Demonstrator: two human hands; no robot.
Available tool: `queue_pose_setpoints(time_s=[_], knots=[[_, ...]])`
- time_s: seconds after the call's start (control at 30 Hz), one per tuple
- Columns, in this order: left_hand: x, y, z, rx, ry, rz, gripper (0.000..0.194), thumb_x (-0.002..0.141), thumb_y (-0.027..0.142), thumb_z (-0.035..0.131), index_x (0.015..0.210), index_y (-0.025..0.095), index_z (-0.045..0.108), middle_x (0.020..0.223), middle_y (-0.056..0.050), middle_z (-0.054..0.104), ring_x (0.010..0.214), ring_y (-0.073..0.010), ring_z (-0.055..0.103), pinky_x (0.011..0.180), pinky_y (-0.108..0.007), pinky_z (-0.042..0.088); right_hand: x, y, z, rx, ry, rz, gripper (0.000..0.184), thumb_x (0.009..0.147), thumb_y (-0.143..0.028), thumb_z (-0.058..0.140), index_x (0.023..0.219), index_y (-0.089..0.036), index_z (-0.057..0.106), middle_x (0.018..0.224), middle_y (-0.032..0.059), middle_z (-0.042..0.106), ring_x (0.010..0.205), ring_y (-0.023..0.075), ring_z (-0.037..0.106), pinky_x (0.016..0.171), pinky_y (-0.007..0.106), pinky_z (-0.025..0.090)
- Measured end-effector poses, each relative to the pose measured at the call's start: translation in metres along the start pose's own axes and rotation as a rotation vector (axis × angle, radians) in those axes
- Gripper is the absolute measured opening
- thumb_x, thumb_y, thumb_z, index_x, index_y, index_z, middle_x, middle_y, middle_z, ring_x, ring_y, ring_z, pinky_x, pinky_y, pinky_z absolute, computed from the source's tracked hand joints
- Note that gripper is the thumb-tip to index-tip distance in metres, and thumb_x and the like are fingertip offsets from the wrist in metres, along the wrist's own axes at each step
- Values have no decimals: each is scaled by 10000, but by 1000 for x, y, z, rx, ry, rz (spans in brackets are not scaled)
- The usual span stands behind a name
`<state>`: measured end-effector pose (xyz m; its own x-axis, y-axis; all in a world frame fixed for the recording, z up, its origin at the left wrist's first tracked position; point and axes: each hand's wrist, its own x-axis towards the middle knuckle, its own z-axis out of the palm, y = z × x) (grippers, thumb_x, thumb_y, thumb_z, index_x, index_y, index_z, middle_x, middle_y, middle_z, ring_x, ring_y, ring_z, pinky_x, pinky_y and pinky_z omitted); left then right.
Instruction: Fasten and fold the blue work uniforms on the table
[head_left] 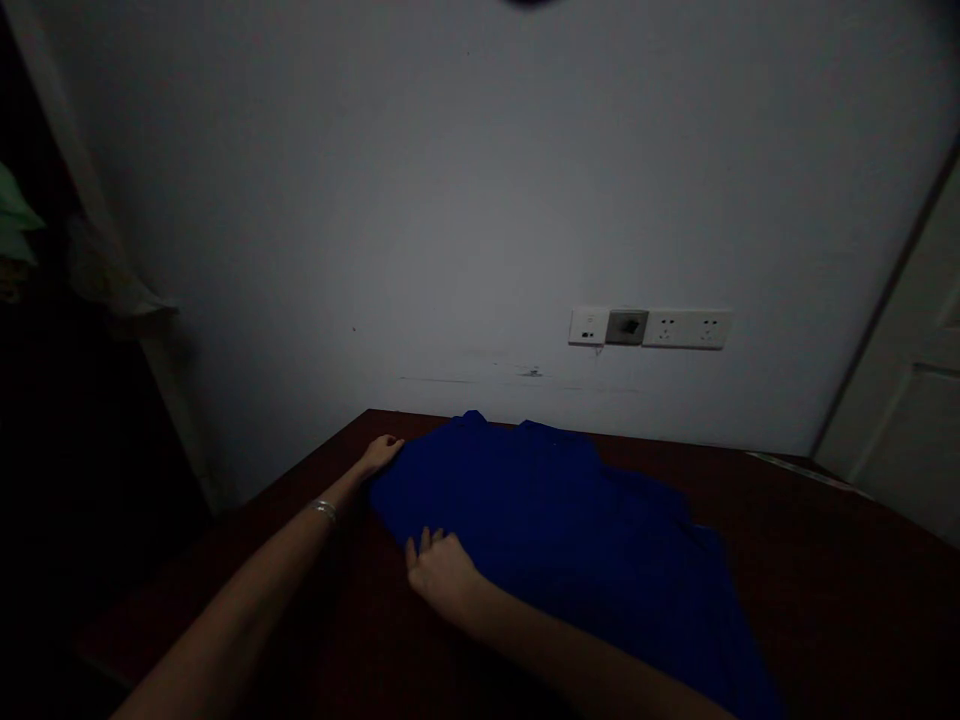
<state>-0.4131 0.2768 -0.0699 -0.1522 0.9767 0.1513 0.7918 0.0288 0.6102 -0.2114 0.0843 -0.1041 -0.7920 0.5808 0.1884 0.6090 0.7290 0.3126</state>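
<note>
A blue shirt (540, 500) lies spread on a dark reddish-brown table, its collar side towards the wall and its right part rumpled. At the shirt's far left edge, my left hand (382, 453) pinches the cloth, with a bracelet on that wrist. My right hand (441, 572) is at the near left edge, knuckles up and fingers bent onto the fabric, closed on the border. The thumb of the right hand is hidden, and my right forearm crosses over the shirt's near part.
The table (780, 540) meets a grey wall (450, 200) at the back. Wall sockets (649, 328) sit above its far edge. A pale door (915, 400) stands at right, and a thin strip (806, 472) lies at the back right corner. Dark furniture fills the left.
</note>
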Motion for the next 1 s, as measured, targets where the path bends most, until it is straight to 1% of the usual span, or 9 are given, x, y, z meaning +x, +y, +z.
queue_pose_setpoints(time_s=[0.1,0.2,0.37,0.43,0.53,0.63,0.7,0.87,1.0], knots=[[-3,7,2,51,-52,70,376,810,397,461,1005,117,618,1123,-114,626,1057,-219,567,894,-252,417,-9,-8,-6,20,-3,-63,437,790,-109,476,1221,-37,494,1145,303,552,958,368,607,628,501,526],[-5,12,7,103,-109,123,407,806,414,463,1047,114,596,1146,-123,612,1060,-217,565,896,-248,411,-22,-7,-14,75,-31,-36,458,823,-170,461,1269,-69,459,1242,270,497,1061,359,554,751,520,501],[-16,8,18,365,-203,191,426,839,463,398,1069,141,557,1146,-150,600,1063,-252,560,888,-314,414,-69,-1,-17,172,49,40,455,879,-232,374,1328,-170,411,1367,196,388,1194,361,438,916,612,369],[-24,7,24,465,-168,227,412,863,447,346,1065,147,542,1115,-157,608,1037,-264,572,860,-351,429,-98,3,-11,158,78,84,455,890,-235,349,1341,-208,398,1385,177,366,1206,372,419,917,633,353],[-34,7,31,572,-57,264,374,893,378,270,1057,153,519,1079,-155,613,994,-263,589,811,-376,448,-148,15,2,106,136,124,534,859,-357,407,1381,-275,329,1368,127,401,1168,393,456,871,618,406],[-40,8,33,586,-23,262,348,903,353,243,1035,167,506,1056,-132,619,974,-243,594,786,-358,455,-194,30,14,-2,273,180,597,840,-439,428,1400,-358,236,1292,60,505,1051,328,568,779,501,488],[-40,9,32,580,-42,255,335,904,351,245,1021,171,503,1041,-123,625,957,-235,600,778,-350,455,-214,36,17,-114,344,165,583,855,-460,404,1401,-350,232,1229,44,569,968,289,614,709,432,502],[-40,10,25,629,-65,261,325,912,340,244,1040,172,491,1009,-122,639,929,-230,612,765,-339,448,-222,36,22,-343,413,119,557,873,-484,359,1387,-273,313,1148,67,628,908,290,629,666,393,491],[-38,-1,14,685,-90,268,345,913,345,236,1042,163,499,969,-134,647,897,-242,624,738,-344,454,-208,38,30,-216,341,114,570,868,-411,400,1404,-259,275,1220,104,575,990,320,591,725,422,483]])
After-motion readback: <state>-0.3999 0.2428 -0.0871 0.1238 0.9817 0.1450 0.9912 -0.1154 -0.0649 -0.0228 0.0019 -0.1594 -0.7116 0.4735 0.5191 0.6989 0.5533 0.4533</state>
